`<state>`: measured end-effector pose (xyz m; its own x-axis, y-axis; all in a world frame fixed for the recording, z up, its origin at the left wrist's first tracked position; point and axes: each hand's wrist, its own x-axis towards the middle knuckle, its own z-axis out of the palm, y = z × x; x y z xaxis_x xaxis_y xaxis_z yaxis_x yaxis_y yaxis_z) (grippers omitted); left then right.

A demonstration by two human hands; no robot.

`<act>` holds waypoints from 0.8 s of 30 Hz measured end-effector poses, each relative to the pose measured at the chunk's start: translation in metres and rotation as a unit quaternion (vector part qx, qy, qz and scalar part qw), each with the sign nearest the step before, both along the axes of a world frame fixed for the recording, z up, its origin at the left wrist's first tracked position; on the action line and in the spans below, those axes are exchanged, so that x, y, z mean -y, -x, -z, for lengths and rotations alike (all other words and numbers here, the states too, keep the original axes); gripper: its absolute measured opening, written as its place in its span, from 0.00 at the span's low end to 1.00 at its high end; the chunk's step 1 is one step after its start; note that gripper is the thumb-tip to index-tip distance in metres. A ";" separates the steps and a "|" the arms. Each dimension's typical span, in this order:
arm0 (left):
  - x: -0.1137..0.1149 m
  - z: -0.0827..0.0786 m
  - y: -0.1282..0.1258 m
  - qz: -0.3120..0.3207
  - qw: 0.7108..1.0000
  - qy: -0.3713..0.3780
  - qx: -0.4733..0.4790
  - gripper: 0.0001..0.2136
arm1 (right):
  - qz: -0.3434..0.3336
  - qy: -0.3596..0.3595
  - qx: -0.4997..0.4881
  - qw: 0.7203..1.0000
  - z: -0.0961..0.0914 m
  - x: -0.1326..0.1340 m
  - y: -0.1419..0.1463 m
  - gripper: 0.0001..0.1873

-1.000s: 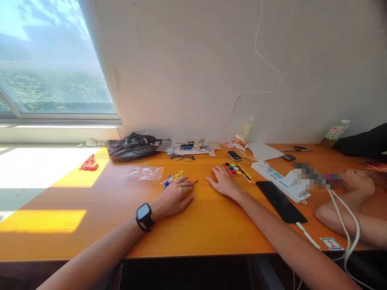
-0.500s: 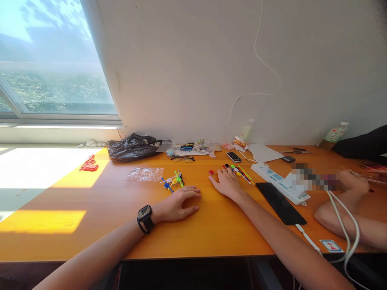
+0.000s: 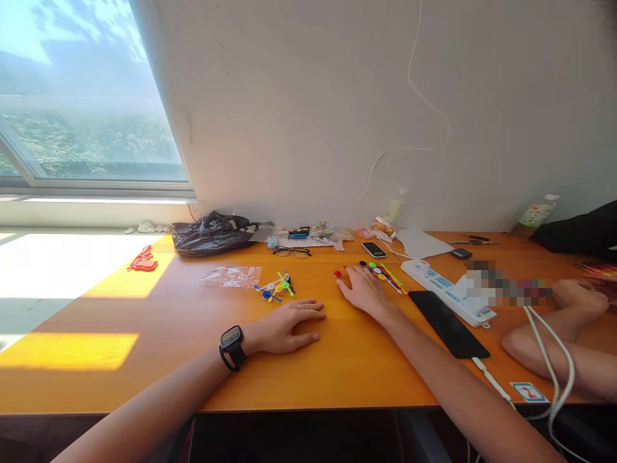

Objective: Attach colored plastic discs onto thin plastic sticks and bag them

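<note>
My left hand (image 3: 289, 325), with a black watch on the wrist, lies flat on the orange table (image 3: 313, 366), fingers stretched out and holding nothing. Just beyond it lies a small cluster of coloured plastic sticks and discs (image 3: 276, 286). My right hand (image 3: 362, 289) rests palm down with fingers spread, its fingertips touching a second cluster of coloured discs and sticks (image 3: 380, 271). A small red disc (image 3: 337, 274) sits just left of that hand.
A clear plastic bag (image 3: 230, 276), a black bag (image 3: 212, 234), glasses (image 3: 292, 251), a small phone (image 3: 373, 249), a white power strip (image 3: 446, 287) and a black phone (image 3: 447, 323) lie around. Another person's arm (image 3: 559, 334) rests at the right.
My left hand drew back toward me, uncovering the sticks. My right hand slid to the coloured discs, and a red disc now lies beside it.
</note>
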<state>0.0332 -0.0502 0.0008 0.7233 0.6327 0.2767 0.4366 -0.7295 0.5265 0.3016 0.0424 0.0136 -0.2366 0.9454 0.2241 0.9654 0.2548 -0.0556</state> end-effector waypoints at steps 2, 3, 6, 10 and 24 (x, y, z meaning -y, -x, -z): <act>0.000 0.001 0.000 -0.001 1.000 -0.001 0.002 0.24 | -0.007 -0.001 -0.009 1.000 0.000 -0.002 -0.001 0.18; 0.000 0.001 0.000 -0.001 1.000 -0.001 0.002 0.24 | -0.009 0.003 -0.008 1.000 0.000 -0.003 -0.002 0.19; 0.001 0.000 0.000 -0.003 1.000 -0.003 0.001 0.23 | -0.018 0.015 -0.001 1.000 0.002 -0.008 -0.007 0.21; 0.001 0.000 0.000 -0.001 1.000 -0.004 0.010 0.23 | -0.015 0.009 -0.013 1.000 0.001 -0.011 -0.010 0.19; 0.000 -0.001 0.000 0.001 1.000 0.004 -0.006 0.24 | -0.096 -0.035 -0.159 0.982 0.015 -0.025 -0.004 0.15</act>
